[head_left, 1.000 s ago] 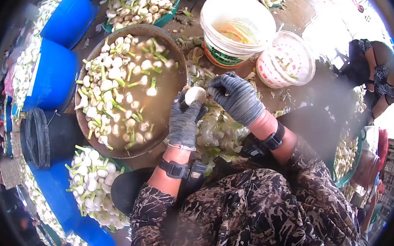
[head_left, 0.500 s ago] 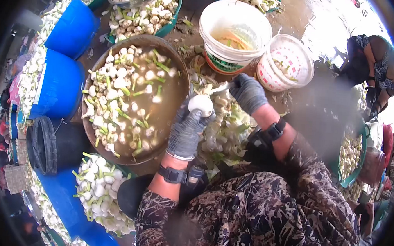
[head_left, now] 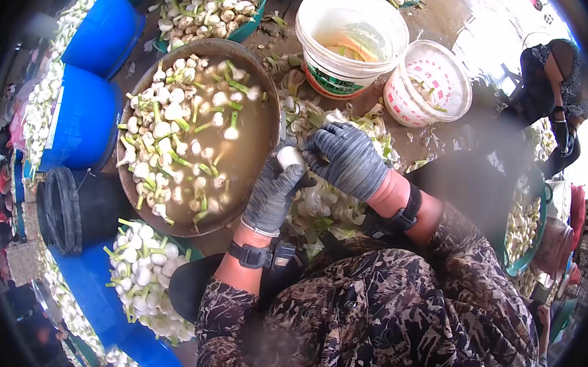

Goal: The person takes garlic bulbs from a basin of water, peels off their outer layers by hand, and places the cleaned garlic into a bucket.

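A white garlic bulb (head_left: 290,158) is gripped in my gloved left hand (head_left: 271,190), beside the right rim of a round basin (head_left: 276,115). In that basin many garlic bulbs (head_left: 170,112) with green stems lie in murky water. My gloved right hand (head_left: 351,159) is closed right beside the bulb, its fingertips bent toward it; whatever they may pinch is hidden. Pale peelings (head_left: 326,209) are heaped below and behind both hands.
Beyond my hands stand a large white bucket (head_left: 345,65) and a smaller one (head_left: 406,109). Peeled garlic (head_left: 146,269) is piled at lower left, near a black bucket (head_left: 80,204) and blue tubs (head_left: 86,113). Another person (head_left: 552,85) is at upper right.
My right hand moved away from the bulb to the upper right, then came back beside it. The strip stretched between bulb and right hand half a second ago no longer shows.
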Tool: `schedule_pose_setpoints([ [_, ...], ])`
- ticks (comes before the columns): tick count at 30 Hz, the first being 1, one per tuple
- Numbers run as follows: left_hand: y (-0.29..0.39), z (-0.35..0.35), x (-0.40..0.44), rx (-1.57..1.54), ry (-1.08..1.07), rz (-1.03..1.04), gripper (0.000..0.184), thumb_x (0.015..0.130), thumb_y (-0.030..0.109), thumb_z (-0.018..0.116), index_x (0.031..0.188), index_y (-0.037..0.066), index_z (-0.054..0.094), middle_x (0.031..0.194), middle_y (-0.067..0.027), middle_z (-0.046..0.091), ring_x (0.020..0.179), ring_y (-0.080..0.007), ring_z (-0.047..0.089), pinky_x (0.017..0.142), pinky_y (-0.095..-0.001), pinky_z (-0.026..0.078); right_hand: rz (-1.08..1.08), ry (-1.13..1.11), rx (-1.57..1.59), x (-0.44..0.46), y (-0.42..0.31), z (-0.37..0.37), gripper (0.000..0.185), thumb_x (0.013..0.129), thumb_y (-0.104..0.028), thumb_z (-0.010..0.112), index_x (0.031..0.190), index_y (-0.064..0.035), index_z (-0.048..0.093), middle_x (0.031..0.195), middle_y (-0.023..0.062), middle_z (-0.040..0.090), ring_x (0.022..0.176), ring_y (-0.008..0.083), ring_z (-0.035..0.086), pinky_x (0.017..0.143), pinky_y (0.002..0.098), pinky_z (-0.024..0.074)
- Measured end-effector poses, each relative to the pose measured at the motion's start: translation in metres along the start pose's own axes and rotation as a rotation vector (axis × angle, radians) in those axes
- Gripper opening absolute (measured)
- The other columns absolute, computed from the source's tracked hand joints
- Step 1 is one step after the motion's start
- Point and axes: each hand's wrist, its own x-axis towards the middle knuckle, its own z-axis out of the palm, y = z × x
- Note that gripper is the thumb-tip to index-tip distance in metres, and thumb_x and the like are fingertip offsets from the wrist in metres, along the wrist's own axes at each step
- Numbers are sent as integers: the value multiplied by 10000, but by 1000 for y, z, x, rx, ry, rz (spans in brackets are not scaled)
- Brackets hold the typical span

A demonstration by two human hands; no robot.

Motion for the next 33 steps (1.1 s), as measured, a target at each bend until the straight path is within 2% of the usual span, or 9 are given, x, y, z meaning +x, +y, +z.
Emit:
schedule_pose_setpoints([
  [3, 9, 3, -3, 320, -32, 84, 570, 837, 184, 658, 1342, 44, 434, 1184, -68, 520, 1035, -147, 530, 892, -283, 475, 156, -45, 49, -4, 4, 9, 166, 790, -217, 664, 852, -65, 637, 734, 168, 626, 690, 368, 611, 636, 444, 495],
  [6, 20, 8, -4, 543, -120, 174, 635, 797, 144, 643, 1373, 39, 397, 1235, -98, 518, 1149, -182, 492, 1022, -332, 392, 418, -209, 380, -8, 18, 20, 180, 878, -165, 655, 951, -6, 617, 766, 140, 625, 638, 177, 520, 646, 323, 478],
  [9, 13, 2, 2, 498, -135, 279, 646, 800, 164, 648, 1381, 45, 391, 1252, -106, 512, 1164, -186, 486, 1020, -332, 395, 453, -158, 653, -9, 12, 7, 201, 899, -186, 645, 976, -3, 610, 794, 124, 638, 675, 160, 535, 665, 329, 481],
  [10, 13, 2, 1, 498, -133, 279, 646, 800, 164, 648, 1381, 45, 391, 1252, -106, 512, 1164, -186, 486, 1020, -332, 395, 431, -177, 730, -9, 13, 4, 197, 907, -197, 628, 933, -5, 590, 830, 178, 631, 731, 301, 603, 698, 381, 492],
  [17, 15, 13, 0, 337, 34, 26, 500, 855, 184, 637, 1297, 18, 473, 1180, -97, 583, 1046, -188, 578, 915, -310, 466, 98, -66, 127, -10, 6, 5, 213, 851, -234, 670, 887, -42, 586, 786, 183, 616, 728, 383, 597, 646, 426, 483],
  [21, 10, 14, 5, 807, 5, 286, 500, 820, 76, 627, 1284, -20, 467, 1208, -161, 570, 1090, -254, 575, 965, -355, 450, 431, 34, 321, -10, 20, 26, 239, 861, -247, 646, 899, -15, 598, 779, 197, 638, 738, 379, 611, 680, 419, 495],
  [25, 14, 20, -1, 889, -9, 442, 505, 871, 74, 562, 1351, 19, 414, 1277, -146, 521, 1201, -243, 510, 1039, -356, 405, 780, -278, 511, -7, 41, 29, 319, 873, -294, 631, 865, 25, 624, 785, 211, 656, 740, 345, 624, 729, 402, 497],
  [29, -8, 4, 6, 182, 126, 183, 364, 968, 250, 474, 1262, 36, 488, 1190, -165, 581, 917, -204, 639, 669, -297, 561, 609, -394, 404, -22, 28, 32, 283, 862, -290, 623, 846, -8, 630, 787, 217, 646, 765, 359, 625, 739, 399, 497],
  [33, 2, -7, 14, -386, 374, -152, 306, 966, 360, 446, 1052, 85, 549, 982, -129, 665, 480, -138, 536, 332, -225, 392, 375, -804, 136, -37, 15, 33, 270, 835, -252, 676, 1009, -53, 618, 859, 186, 648, 733, 338, 604, 737, 374, 494],
])
